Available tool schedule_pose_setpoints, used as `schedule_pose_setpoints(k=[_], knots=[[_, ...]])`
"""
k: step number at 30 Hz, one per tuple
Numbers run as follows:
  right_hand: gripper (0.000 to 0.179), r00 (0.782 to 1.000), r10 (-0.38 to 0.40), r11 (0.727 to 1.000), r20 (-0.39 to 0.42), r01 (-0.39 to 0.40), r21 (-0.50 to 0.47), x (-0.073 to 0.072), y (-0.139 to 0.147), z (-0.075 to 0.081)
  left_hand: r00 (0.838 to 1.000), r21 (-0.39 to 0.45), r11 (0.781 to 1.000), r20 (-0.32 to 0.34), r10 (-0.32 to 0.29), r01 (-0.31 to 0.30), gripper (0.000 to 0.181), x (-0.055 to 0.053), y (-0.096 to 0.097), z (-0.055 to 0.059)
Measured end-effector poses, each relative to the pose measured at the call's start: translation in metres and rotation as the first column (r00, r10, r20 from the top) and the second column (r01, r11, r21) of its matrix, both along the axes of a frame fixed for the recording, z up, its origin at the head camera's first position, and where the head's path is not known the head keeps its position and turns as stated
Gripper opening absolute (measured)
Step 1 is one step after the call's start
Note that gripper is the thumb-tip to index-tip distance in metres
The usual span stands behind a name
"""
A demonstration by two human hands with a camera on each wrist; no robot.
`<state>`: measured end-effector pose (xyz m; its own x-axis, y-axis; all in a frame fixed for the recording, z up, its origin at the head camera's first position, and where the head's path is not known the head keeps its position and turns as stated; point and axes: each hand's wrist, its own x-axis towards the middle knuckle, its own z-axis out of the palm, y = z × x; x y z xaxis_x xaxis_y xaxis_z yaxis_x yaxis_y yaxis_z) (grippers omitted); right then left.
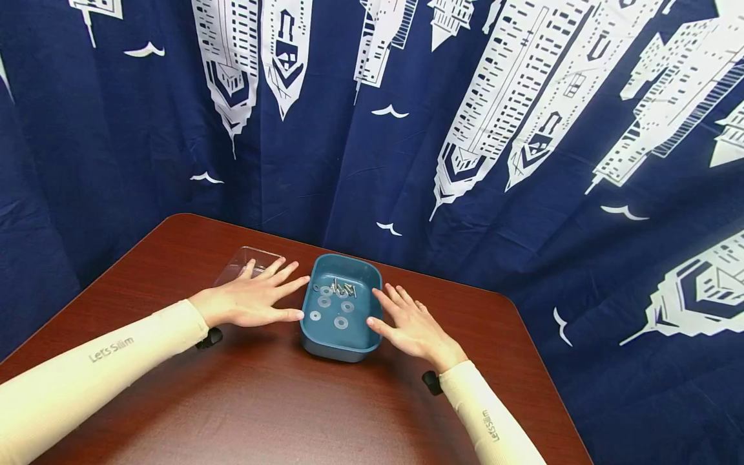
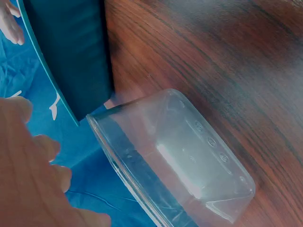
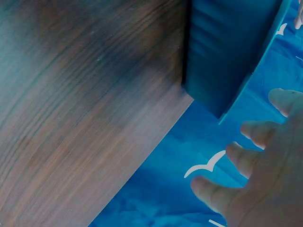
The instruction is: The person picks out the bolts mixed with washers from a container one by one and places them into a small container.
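Note:
A blue rectangular bin [image 1: 340, 349] stands on the table, with several flat washers [image 1: 341, 322] spread over its floor and a small pile of screws [image 1: 344, 289] towards its far end. My left hand [image 1: 256, 301] is spread with straight fingers at the bin's left side, its fingertips right by the rim. On the opposite side my right hand [image 1: 413, 325] is likewise spread, thumb and fingertips close to the right rim. Neither hand holds anything. Partly hidden behind the left hand is a clear plastic box [image 2: 189, 156], left of the bin.
The reddish-brown wooden table [image 1: 279, 407] has rounded far corners. Behind it hangs a dark blue curtain [image 1: 325, 174] printed with white buildings and birds, close to the table's far edge.

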<state>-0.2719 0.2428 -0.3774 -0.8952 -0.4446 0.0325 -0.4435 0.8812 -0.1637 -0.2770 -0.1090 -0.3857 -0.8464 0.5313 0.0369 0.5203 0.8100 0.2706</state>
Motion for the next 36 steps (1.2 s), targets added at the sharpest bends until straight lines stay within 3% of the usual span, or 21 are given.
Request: schedule_pose_setpoints(k=[4, 8, 14, 18, 23, 36], knots=[[0.075, 1.0, 0.003, 0.999, -0.029, -0.004, -0.034, -0.003, -0.002, 0.003, 0.999, 0.038, 0.999, -0.039, -0.025, 0.027, 0.084, -0.004, 0.003, 0.002], [0.067, 0.994, -0.004, 0.999, -0.107, -0.002, -0.048, -0.006, -0.006, 0.005, 0.996, 0.077, 0.995, -0.079, -0.052, 0.058, 0.079, -0.01, 0.01, 0.004], [0.052, 0.983, -0.05, 0.986, -0.176, 0.02, -0.167, -0.011, -0.015, 0.011, 0.993, 0.13, 0.991, -0.115, -0.027, 0.042, 0.067, -0.018, 0.025, 0.008], [0.045, 0.987, -0.065, 0.957, -0.15, 0.019, -0.29, -0.019, -0.021, 0.012, 0.986, 0.153, 0.988, -0.165, -0.01, 0.035, 0.057, -0.026, 0.036, 0.008], [0.038, 0.994, -0.079, 0.901, -0.081, 0.036, -0.431, -0.027, -0.025, 0.013, 0.988, 0.162, 0.987, -0.156, 0.005, 0.021, 0.056, -0.032, 0.046, 0.005], [0.036, 0.996, -0.066, 0.807, -0.052, 0.022, -0.591, -0.038, -0.041, 0.035, 0.992, 0.106, 0.994, -0.124, 0.006, 0.007, 0.063, -0.038, 0.056, -0.013]])
